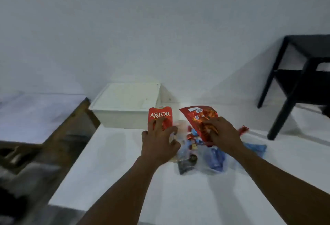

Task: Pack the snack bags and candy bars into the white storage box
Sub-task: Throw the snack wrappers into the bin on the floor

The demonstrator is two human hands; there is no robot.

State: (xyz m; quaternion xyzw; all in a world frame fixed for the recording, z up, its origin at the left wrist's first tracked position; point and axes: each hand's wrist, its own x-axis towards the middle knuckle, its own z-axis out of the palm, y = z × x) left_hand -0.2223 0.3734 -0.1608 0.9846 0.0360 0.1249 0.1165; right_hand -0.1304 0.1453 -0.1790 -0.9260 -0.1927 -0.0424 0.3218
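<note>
A white storage box with its lid on stands on the white surface near the wall. In front of its right corner, my left hand grips a red box marked ASTOR, held upright. To the right, my right hand grips a red snack bag, raised over a pile of snacks. The pile holds small red and blue wrapped candies, a dark bar and a blue pack in clear plastic.
A white surface carries everything. A dark wooden frame runs along its left edge. A black side table stands at the right. A blue wrapper lies right of my right wrist. The white wall is close behind the box.
</note>
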